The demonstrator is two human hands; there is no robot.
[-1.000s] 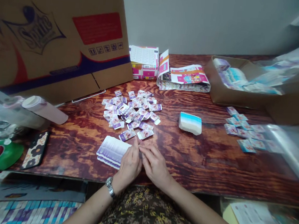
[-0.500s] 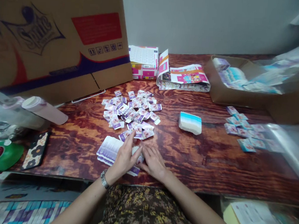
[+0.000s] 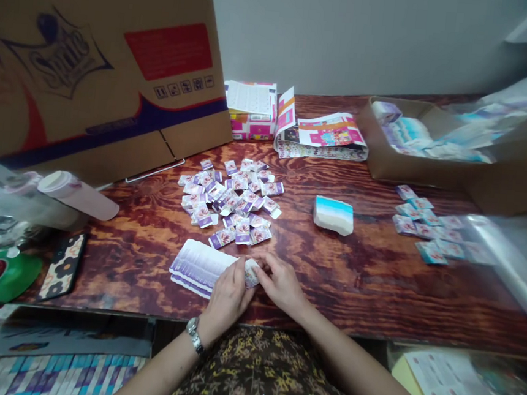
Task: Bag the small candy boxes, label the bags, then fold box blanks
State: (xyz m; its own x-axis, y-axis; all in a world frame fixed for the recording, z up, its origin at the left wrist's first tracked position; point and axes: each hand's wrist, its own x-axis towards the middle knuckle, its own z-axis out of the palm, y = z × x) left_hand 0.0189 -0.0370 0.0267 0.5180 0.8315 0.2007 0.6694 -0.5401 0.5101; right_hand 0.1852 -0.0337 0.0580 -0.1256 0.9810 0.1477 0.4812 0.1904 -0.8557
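Note:
Near the table's front edge my left hand [image 3: 231,294] and my right hand [image 3: 282,284] meet over a small printed carton [image 3: 251,272]. Both hands have their fingers closed on it, and much of it is hidden behind them. Left of the hands lies a fanned stack of flat white-and-purple cartons [image 3: 200,264], partly under my left hand. Just beyond, a loose pile of small folded cartons [image 3: 233,198], white and purple with a flower print, spreads over the wood. A stack of blue-and-white flat cartons [image 3: 333,216] rests to the right.
A big Sprite cardboard box [image 3: 115,104] stands at the left. Pink printed packs [image 3: 324,132] lie by the wall. An open cardboard box [image 3: 414,167] of cartons sits at the right, near small boxes [image 3: 422,220] and a plastic roll [image 3: 506,268]. A phone [image 3: 62,266] and green tape dispenser [image 3: 21,278] lie left.
My left hand has drawn back from the pile of folded cartons and closed around the held carton. My right hand has lifted its fingers onto the carton's edge.

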